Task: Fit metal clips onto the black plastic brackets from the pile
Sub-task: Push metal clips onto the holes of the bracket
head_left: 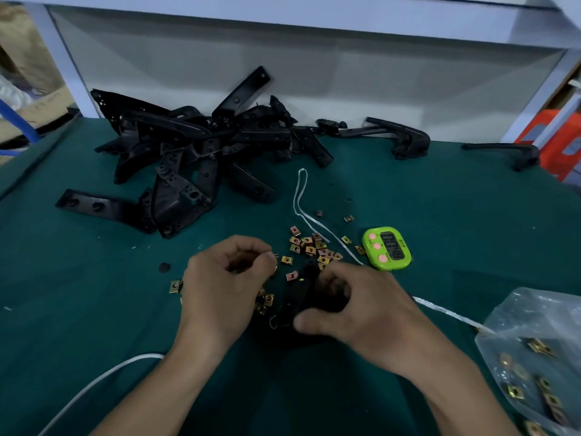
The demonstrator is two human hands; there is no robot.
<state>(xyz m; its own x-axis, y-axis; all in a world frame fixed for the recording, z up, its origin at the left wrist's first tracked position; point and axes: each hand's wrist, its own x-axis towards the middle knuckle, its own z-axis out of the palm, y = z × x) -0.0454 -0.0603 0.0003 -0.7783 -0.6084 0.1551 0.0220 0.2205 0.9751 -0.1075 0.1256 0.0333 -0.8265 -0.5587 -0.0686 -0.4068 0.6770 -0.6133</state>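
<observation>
Green cloth (pixel 440 190) is covering the bench you are working at, with a pale panel standing along its far edge. Your pile of black brackets (pixel 195 146) is lying in the upper left of the frame, well apart from your hands, and two more brackets are resting toward the upper right. Loose metal clips (pixel 311 247) are lying scattered at the centre, just above and between your hands, with a few more near your left wrist. Your right hand (pixel 358 306) is closing around one black bracket (pixel 303 284) at lower centre, thumb underneath, holding it just off the cloth. Your left hand (pixel 226 284) is curling beside it, fingertips pinched together; whether a clip is sitting between them, you cannot tell. A green timer (pixel 386 248) is sitting right of the clips, a white cord (pixel 301 196) is looping past it, and a clear bag (pixel 534 357) of clips is lying at lower right.
</observation>
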